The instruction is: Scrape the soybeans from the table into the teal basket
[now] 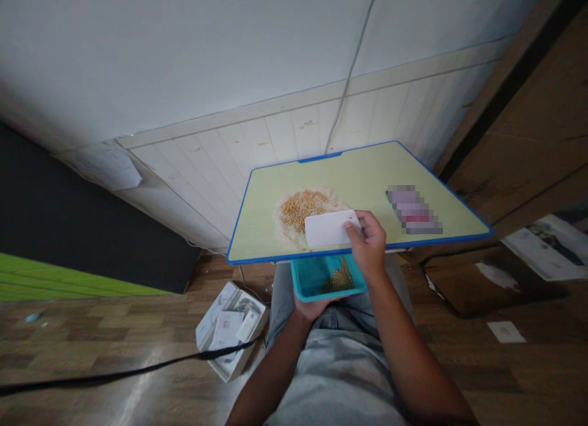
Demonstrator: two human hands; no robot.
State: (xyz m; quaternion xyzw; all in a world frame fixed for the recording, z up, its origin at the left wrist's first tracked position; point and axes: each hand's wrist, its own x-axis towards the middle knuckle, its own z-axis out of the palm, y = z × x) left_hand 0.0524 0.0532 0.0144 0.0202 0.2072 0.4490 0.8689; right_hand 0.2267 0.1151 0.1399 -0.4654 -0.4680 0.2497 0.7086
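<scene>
My right hand (370,245) is closed on a white flat scraper card (328,228) that rests on a small pale green table with a blue rim (367,168). Just beyond the card lies a heap of yellow beans (301,208) on a spread of white rice (281,227). My left hand (312,306) holds a teal plastic tray (312,276) from underneath, right below the table's front edge. Some beans (340,281) lie in the tray's right corner.
A blurred-out flat object (413,210) lies on the table's right side. An open white box with small items (229,328) and a black cable (114,372) lie on the wooden floor to my left. Cardboard and papers (542,245) lie at right. A tiled white wall stands behind.
</scene>
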